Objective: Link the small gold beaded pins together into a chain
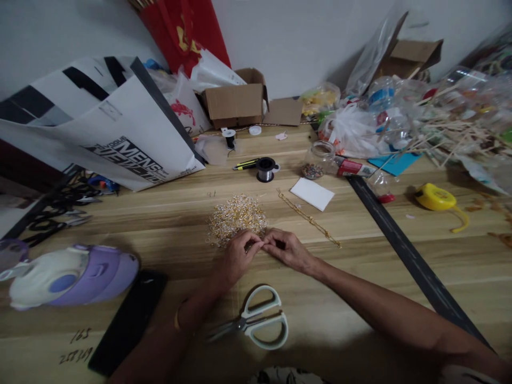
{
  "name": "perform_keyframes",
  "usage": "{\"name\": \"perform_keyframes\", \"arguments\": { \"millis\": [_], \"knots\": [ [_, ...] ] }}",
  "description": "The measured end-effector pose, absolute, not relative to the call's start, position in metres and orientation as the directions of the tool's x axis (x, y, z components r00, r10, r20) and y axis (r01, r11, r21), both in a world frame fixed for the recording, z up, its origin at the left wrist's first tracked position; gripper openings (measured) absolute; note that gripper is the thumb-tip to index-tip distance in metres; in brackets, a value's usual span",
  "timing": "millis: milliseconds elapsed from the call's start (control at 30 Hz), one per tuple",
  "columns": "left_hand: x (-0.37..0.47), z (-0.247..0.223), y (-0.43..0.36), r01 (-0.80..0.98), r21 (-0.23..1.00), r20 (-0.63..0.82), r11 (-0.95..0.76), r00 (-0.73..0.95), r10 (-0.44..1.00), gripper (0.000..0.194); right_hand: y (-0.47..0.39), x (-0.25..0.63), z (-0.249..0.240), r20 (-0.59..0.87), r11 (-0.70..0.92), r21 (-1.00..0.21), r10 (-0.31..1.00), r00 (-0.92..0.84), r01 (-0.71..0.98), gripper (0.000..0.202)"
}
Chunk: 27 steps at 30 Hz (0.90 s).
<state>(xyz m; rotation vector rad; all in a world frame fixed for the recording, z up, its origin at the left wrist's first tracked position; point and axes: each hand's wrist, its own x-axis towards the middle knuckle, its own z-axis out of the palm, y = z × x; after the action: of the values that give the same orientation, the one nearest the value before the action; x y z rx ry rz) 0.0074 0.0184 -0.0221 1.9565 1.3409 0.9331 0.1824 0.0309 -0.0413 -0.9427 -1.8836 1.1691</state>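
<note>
My left hand [240,255] and my right hand [288,249] meet fingertip to fingertip over the wooden table, both closed in a pinch. Whatever lies between the fingertips is too small to make out. Just beyond my left hand spreads a pile of small gold and clear beads or findings [237,214]. A thin gold chain [308,217] stretches across the table to the right of my right hand. Nearer to me, below both hands, lie scissors with pale handles [267,317], their blades pointing left.
A spool of silver wire [265,169], a jar of beads [317,160] and a white card [312,193] lie behind. At left are a black phone [128,320], a purple-and-white bottle [80,276] and several pliers [56,221]. A yellow tape measure [436,197] sits right.
</note>
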Motion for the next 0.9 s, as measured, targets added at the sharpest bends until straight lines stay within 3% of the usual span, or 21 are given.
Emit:
{"name": "perform_keyframes", "arguments": {
  "millis": [233, 533, 900],
  "knots": [
    [0.008, -0.015, 0.016, 0.520, 0.809, 0.185, -0.275, 0.219, 0.958, 0.011, 0.032, 0.183, -0.039, 0.143, 0.236, -0.962, 0.865, -0.482, 0.138, 0.025],
    [0.008, -0.010, 0.016, 0.527, 0.781, 0.220, -0.337, 0.272, 0.937, 0.007, 0.032, 0.183, -0.036, 0.098, 0.138, -0.988, 0.896, -0.433, 0.063, 0.029],
    [0.007, -0.010, 0.016, 0.527, 0.767, 0.253, -0.365, 0.275, 0.928, 0.009, 0.032, 0.182, -0.035, 0.087, 0.128, -0.990, 0.892, -0.443, 0.065, 0.030]
  ]
}}
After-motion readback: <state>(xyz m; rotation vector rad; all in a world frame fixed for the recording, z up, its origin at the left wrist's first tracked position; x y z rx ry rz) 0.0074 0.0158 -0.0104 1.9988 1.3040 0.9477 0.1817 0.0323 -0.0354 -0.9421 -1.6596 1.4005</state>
